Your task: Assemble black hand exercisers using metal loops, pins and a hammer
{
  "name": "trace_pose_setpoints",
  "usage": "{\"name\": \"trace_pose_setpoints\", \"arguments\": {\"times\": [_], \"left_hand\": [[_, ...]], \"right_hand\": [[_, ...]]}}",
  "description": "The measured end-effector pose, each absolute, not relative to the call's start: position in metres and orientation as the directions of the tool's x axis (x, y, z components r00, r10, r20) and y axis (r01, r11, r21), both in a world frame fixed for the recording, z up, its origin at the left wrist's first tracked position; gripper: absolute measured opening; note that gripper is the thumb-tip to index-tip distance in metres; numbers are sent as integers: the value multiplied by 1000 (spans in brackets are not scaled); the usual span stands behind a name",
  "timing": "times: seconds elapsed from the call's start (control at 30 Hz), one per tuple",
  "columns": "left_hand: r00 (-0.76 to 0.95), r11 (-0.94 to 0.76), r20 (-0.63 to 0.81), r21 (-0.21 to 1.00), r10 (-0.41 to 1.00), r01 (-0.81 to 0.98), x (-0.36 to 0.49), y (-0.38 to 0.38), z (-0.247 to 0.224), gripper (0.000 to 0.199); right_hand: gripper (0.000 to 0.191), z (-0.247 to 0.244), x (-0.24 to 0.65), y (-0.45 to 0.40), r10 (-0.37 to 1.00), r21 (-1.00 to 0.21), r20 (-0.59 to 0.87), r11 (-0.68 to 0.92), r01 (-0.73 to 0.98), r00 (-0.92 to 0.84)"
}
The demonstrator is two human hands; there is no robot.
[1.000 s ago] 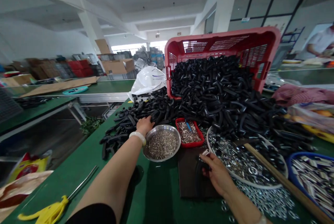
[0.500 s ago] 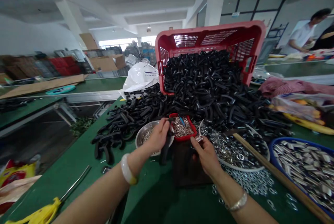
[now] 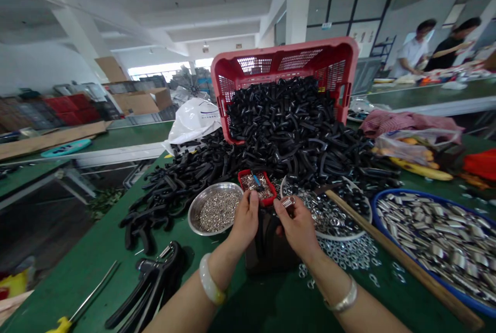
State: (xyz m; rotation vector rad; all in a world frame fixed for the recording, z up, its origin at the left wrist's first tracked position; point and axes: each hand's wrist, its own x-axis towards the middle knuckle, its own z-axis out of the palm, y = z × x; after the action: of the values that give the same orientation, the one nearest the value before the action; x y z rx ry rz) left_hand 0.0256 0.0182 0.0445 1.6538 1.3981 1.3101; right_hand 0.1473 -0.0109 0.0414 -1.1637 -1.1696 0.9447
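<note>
My left hand point(image 3: 246, 219) is closed on a black handle piece point(image 3: 264, 232) above a dark block point(image 3: 251, 263). Close beside it, my right hand point(image 3: 296, 224) pinches small silvery metal parts point(image 3: 288, 202) between thumb and fingers. Just beyond the hands sits a small red tray point(image 3: 272, 197) of metal pins, with a blue item on top. A steel bowl point(image 3: 191, 222) of small metal pieces stands left of my left hand. To the right is a white basin point(image 3: 366, 224) holding rings and dark parts.
A red crate point(image 3: 284, 49) spills black handles point(image 3: 287, 110) across the table. Assembled black tools point(image 3: 157, 281) and a yellow-handled screwdriver point(image 3: 93, 291) lie left. A wooden-handled hammer point(image 3: 403, 258) and blue basin point(image 3: 374, 219) are right, near loose rings point(image 3: 349, 255). Two people point(image 3: 414, 51) stand farther back.
The view has turned right and shifted. My left hand has come closer to my right hand, uncovering the steel bowl. The black handle has moved with it over the dark block.
</note>
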Motion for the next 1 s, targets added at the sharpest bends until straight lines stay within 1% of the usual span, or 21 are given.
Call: {"name": "trace_pose_setpoints", "arguments": {"times": [0.13, 0.3, 0.37, 0.43, 0.5, 0.57, 0.63, 0.73, 0.8, 0.93, 1.0], "left_hand": [[-46, -295, 333, 884, 942, 362, 32, 18, 44, 34], [-17, -357, 383, 875, 924, 326, 39, 18, 45, 35], [16, -351, 367, 875, 930, 334, 39, 19, 40, 36], [63, -329, 328, 880, 943, 342, 39, 19, 33, 38], [87, -297, 284, 899, 955, 322, 38, 19, 24, 39], [82, -255, 242, 926, 967, 278, 38, 17, 18, 39], [81, -222, 209, 945, 975, 241, 40, 16, 14, 39], [102, -229, 210, 945, 972, 235, 42, 14, 16, 39], [115, -237, 215, 943, 970, 233, 43, 13, 17, 40], [118, -209, 187, 951, 975, 227, 43, 14, 16, 43], [108, -215, 195, 950, 975, 228, 43, 14, 14, 43]], "right_hand": [[27, 47, 150, -10, 959, -961, 241, 215, 172, 149], [25, 41, 153, -6, 950, -926, 292, 252, 281, 109], [24, 39, 158, -1, 946, -887, 320, 283, 366, 44], [24, 38, 164, 5, 940, -822, 329, 331, 464, -88], [26, 37, 170, 10, 928, -759, 299, 373, 533, -222], [27, 37, 176, 12, 922, -715, 253, 382, 586, -292], [27, 36, 180, 13, 929, -688, 206, 361, 630, -307], [29, 32, 184, 12, 946, -692, 139, 305, 655, -294], [29, 30, 184, 10, 943, -691, 135, 310, 653, -305], [26, 31, 179, 2, 942, -621, 135, 322, 714, -308], [25, 33, 176, -2, 943, -637, 134, 317, 703, -304]]}}
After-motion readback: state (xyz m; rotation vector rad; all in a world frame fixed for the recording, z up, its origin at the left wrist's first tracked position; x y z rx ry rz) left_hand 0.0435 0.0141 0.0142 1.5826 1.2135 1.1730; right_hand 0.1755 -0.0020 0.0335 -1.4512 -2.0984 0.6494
